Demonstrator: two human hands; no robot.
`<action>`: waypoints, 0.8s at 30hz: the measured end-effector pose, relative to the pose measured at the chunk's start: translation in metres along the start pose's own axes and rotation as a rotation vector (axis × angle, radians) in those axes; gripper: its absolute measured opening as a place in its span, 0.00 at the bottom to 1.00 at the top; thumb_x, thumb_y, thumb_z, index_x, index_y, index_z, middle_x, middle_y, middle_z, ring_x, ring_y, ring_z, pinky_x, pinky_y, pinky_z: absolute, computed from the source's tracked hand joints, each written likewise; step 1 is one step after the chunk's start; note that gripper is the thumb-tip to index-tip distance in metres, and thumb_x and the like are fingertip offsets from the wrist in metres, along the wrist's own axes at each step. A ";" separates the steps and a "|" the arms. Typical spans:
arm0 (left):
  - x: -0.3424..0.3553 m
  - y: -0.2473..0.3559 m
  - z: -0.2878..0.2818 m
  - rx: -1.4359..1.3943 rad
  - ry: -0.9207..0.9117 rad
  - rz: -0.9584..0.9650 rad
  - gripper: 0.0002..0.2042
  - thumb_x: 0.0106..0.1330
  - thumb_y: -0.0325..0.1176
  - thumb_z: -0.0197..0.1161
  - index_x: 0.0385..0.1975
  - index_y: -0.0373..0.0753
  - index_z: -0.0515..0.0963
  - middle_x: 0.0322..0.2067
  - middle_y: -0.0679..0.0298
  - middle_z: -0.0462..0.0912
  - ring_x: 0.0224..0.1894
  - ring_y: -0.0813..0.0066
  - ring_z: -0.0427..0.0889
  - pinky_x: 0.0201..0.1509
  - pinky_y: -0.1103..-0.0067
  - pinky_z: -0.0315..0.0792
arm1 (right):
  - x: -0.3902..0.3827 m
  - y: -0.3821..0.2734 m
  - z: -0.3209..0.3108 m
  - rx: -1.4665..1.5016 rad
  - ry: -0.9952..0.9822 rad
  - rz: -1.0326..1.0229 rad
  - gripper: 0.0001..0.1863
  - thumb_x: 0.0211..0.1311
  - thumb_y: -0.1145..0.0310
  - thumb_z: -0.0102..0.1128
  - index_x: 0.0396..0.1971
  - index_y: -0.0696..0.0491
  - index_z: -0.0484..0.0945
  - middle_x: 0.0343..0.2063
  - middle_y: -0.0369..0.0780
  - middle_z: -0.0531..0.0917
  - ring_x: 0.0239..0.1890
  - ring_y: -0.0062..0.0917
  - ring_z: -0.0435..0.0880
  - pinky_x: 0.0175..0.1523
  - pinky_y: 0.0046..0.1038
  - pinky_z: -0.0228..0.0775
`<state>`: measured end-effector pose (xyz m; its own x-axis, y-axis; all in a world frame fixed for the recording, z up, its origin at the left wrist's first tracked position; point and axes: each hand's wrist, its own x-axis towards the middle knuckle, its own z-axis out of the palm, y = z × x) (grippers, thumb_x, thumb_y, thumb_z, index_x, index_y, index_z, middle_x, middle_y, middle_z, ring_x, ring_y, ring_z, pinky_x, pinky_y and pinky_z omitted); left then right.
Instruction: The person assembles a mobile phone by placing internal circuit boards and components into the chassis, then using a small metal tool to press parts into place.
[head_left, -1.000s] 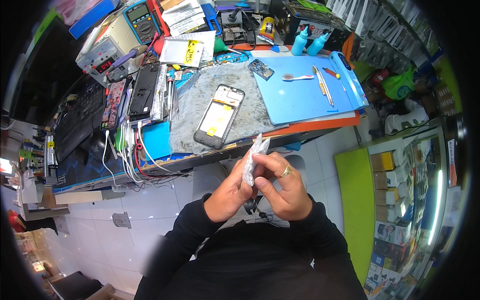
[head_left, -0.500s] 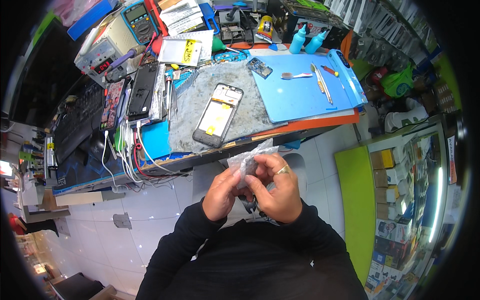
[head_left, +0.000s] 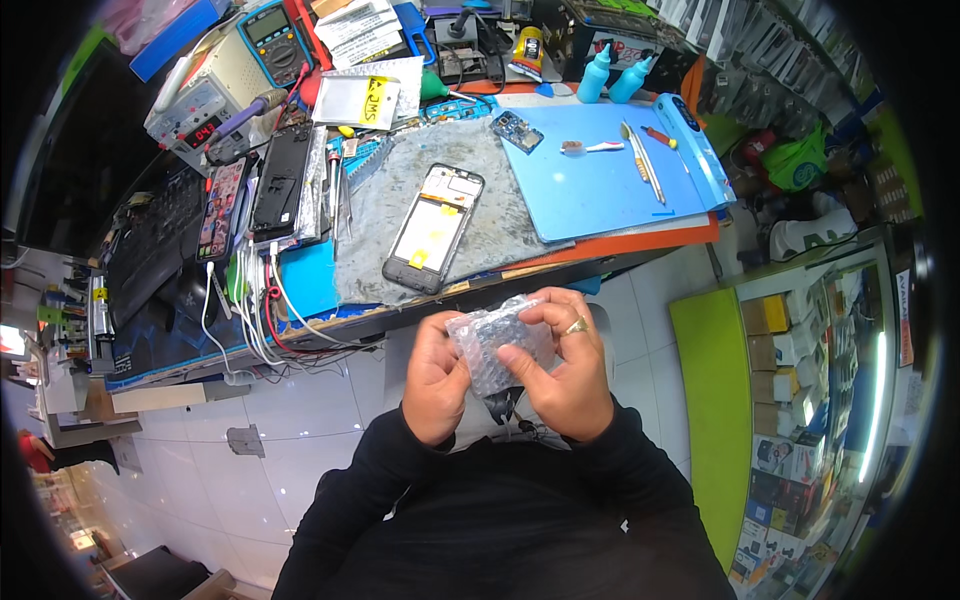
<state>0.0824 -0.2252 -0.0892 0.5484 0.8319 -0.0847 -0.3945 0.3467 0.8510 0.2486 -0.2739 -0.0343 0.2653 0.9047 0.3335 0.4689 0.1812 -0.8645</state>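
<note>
Between my two hands, just off the bench's front edge, is a clear bubble-wrap pouch [head_left: 492, 352] with something dark inside that I cannot make out. My left hand [head_left: 434, 380] pinches its left edge between thumb and fingers. On the other side my right hand [head_left: 570, 375], with a ring on one finger, grips the pouch, its thumb pressed on the front face. Beyond them, an opened phone frame [head_left: 434, 228] with yellow stickers lies on a grey cloth mat [head_left: 375, 215]. A small circuit board [head_left: 517, 132] rests at the corner of a blue work mat [head_left: 590, 195].
Brushes [head_left: 645, 165] and a toothbrush [head_left: 592, 147] lie on the blue mat, with two light-blue bottles [head_left: 596, 75] behind. Left are phones [head_left: 287, 180], cables [head_left: 262, 325], a multimeter [head_left: 275, 45] and a power supply [head_left: 205, 115]. A glass display case [head_left: 800, 400] stands at right.
The bubble-wrap pouch was bunched and seen narrow; now it is spread flatter and wider. My hands have moved slightly apart, the left one toward the left.
</note>
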 end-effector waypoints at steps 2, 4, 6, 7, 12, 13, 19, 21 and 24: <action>-0.002 -0.009 0.001 0.019 0.128 0.274 0.17 0.70 0.14 0.53 0.56 0.35 0.64 0.58 0.56 0.77 0.55 0.77 0.76 0.58 0.76 0.74 | -0.006 0.010 0.002 0.079 0.011 0.003 0.17 0.56 0.78 0.72 0.46 0.58 0.78 0.46 0.49 0.79 0.46 0.42 0.82 0.52 0.35 0.75; -0.002 -0.009 0.000 0.007 0.164 0.305 0.12 0.68 0.11 0.55 0.47 0.34 0.68 0.56 0.55 0.78 0.50 0.78 0.77 0.56 0.76 0.74 | -0.006 0.011 0.002 0.094 0.011 -0.033 0.17 0.57 0.79 0.71 0.46 0.58 0.78 0.46 0.49 0.79 0.46 0.42 0.82 0.52 0.35 0.75; -0.006 -0.002 -0.004 0.214 0.034 0.241 0.11 0.69 0.12 0.55 0.47 0.31 0.73 0.55 0.54 0.80 0.49 0.76 0.80 0.56 0.76 0.75 | -0.007 0.010 0.002 0.110 0.012 -0.066 0.17 0.57 0.81 0.70 0.47 0.58 0.78 0.46 0.49 0.79 0.45 0.41 0.82 0.51 0.35 0.75; -0.006 0.001 -0.003 0.216 0.036 0.241 0.11 0.69 0.12 0.55 0.47 0.31 0.73 0.55 0.54 0.80 0.49 0.76 0.80 0.56 0.76 0.75 | -0.008 0.007 0.002 0.121 0.018 -0.047 0.17 0.57 0.81 0.70 0.47 0.58 0.78 0.46 0.48 0.79 0.45 0.41 0.82 0.51 0.35 0.76; -0.008 0.012 -0.013 0.517 -0.125 0.117 0.17 0.74 0.20 0.57 0.62 0.31 0.76 0.56 0.56 0.80 0.53 0.71 0.81 0.56 0.77 0.74 | -0.003 0.005 -0.005 0.030 -0.068 -0.145 0.17 0.57 0.82 0.70 0.47 0.59 0.79 0.45 0.48 0.78 0.45 0.41 0.82 0.49 0.35 0.76; -0.009 0.014 -0.011 0.517 -0.124 0.118 0.17 0.74 0.20 0.57 0.62 0.31 0.76 0.56 0.56 0.80 0.53 0.71 0.81 0.56 0.77 0.74 | -0.002 0.002 -0.006 0.004 -0.073 -0.137 0.17 0.57 0.82 0.70 0.47 0.59 0.79 0.45 0.47 0.78 0.44 0.41 0.82 0.48 0.35 0.77; -0.006 0.019 0.004 0.371 -0.088 0.104 0.13 0.72 0.30 0.67 0.51 0.31 0.82 0.52 0.57 0.81 0.51 0.72 0.81 0.53 0.78 0.75 | -0.005 -0.001 -0.008 -0.091 -0.182 -0.108 0.13 0.56 0.80 0.71 0.42 0.59 0.82 0.42 0.46 0.79 0.42 0.42 0.81 0.45 0.37 0.76; -0.004 0.013 -0.002 0.485 -0.045 0.147 0.11 0.71 0.29 0.67 0.48 0.31 0.83 0.50 0.56 0.82 0.50 0.72 0.82 0.52 0.77 0.76 | -0.003 0.000 -0.010 -0.091 -0.195 -0.106 0.12 0.56 0.79 0.71 0.41 0.59 0.82 0.40 0.46 0.79 0.42 0.43 0.81 0.45 0.38 0.76; -0.004 0.022 -0.004 0.652 -0.007 0.200 0.08 0.69 0.27 0.68 0.43 0.31 0.84 0.46 0.55 0.83 0.46 0.71 0.83 0.50 0.76 0.78 | 0.018 0.009 -0.025 -0.222 -0.105 -0.267 0.10 0.56 0.75 0.71 0.38 0.58 0.83 0.36 0.46 0.82 0.41 0.44 0.80 0.48 0.41 0.73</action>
<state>0.0688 -0.2189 -0.0728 0.5164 0.8495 0.1080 0.0349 -0.1470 0.9885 0.2783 -0.2655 -0.0269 0.0266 0.8735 0.4861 0.6847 0.3384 -0.6455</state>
